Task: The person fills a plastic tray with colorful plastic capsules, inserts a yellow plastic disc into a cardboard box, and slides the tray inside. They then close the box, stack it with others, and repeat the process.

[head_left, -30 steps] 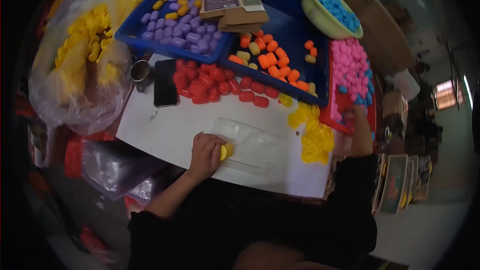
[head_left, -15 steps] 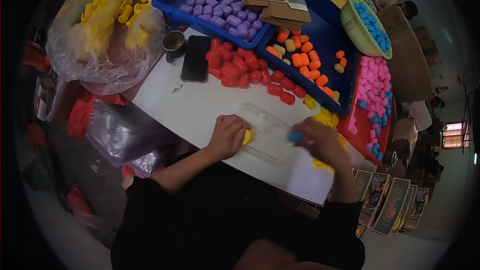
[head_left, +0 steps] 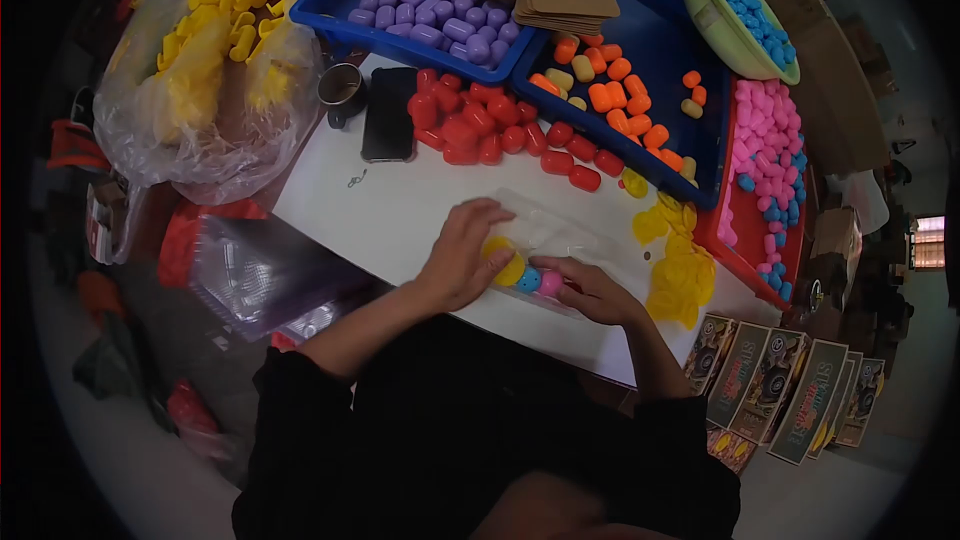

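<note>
A clear plastic tray [head_left: 575,230] lies on the white tabletop. In its near part, a yellow disc [head_left: 503,262], a blue capsule [head_left: 529,280] and a pink capsule [head_left: 550,284] sit side by side. My left hand [head_left: 465,255] is at the tray's left end, fingers apart, its thumb touching the yellow disc. My right hand [head_left: 588,290] has its fingers around the pink capsule's right side, with a fingertip above the blue one. Red capsules [head_left: 470,125] are piled beyond the tray, and flat yellow pieces [head_left: 680,275] lie to its right.
Blue trays [head_left: 640,30] hold purple and orange capsules. A red tray [head_left: 722,225] of pink and blue ones stands right, below a green basin [head_left: 715,40]. A phone [head_left: 388,115], a metal cup [head_left: 342,90] and a bag of yellow parts [head_left: 200,110] are left. Printed boxes [head_left: 770,375] stand lower right.
My right hand has come left and down to the tray, and blue and pink capsules now lie beside the yellow disc. My left hand has opened. The view has shifted slightly.
</note>
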The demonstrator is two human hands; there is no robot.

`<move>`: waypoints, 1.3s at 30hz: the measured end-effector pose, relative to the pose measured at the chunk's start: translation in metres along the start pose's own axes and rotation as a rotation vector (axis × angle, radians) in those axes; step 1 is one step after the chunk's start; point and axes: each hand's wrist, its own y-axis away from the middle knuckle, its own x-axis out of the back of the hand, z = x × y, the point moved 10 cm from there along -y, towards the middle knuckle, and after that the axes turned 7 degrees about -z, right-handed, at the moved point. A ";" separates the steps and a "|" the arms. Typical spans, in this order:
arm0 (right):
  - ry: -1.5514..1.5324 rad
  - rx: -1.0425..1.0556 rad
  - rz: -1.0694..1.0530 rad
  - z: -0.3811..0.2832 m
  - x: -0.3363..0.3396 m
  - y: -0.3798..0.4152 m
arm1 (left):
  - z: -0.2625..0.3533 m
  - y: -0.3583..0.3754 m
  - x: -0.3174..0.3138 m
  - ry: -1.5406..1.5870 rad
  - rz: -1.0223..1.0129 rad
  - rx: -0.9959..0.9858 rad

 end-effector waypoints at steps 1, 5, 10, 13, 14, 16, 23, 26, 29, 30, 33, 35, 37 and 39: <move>-0.015 0.000 0.009 -0.001 0.004 -0.002 | 0.005 -0.019 0.021 0.019 0.002 -0.011; 0.040 -0.038 -0.007 -0.006 0.005 0.015 | -0.035 -0.151 0.146 -0.320 0.311 -0.131; 0.109 0.029 0.159 -0.030 0.025 0.048 | -0.219 -0.295 0.203 -0.856 0.276 0.202; -0.005 0.079 0.294 -0.059 0.088 0.076 | -0.288 -0.312 0.173 -1.000 -0.227 0.521; 0.043 0.092 0.453 -0.059 0.119 0.079 | -0.289 -0.314 0.165 -0.996 -0.232 0.513; 0.093 0.031 0.716 -0.050 0.182 0.066 | -0.294 -0.310 0.164 -0.778 -0.097 0.561; 0.718 -0.139 0.706 0.016 0.279 -0.140 | -0.263 -0.309 0.214 -0.697 0.214 0.304; 0.712 -0.299 0.572 0.027 0.281 -0.149 | -0.241 -0.269 0.238 0.324 0.457 0.435; 0.493 -0.142 0.642 0.027 0.281 -0.154 | -0.252 -0.228 0.232 1.219 0.759 0.428; 0.394 -0.082 0.684 0.026 0.283 -0.156 | -0.249 -0.230 0.214 1.440 0.595 0.371; 0.527 -0.141 0.720 0.034 0.289 -0.180 | -0.198 -0.212 0.169 1.704 0.326 0.286; 0.539 -0.201 0.762 0.043 0.293 -0.177 | -0.144 -0.193 0.117 1.893 0.019 0.307; 0.539 -0.205 0.848 0.035 0.299 -0.154 | -0.108 -0.168 0.089 1.870 -0.022 0.335; 0.266 -0.193 0.924 -0.006 0.280 -0.078 | -0.081 -0.143 0.065 1.783 -0.098 0.307</move>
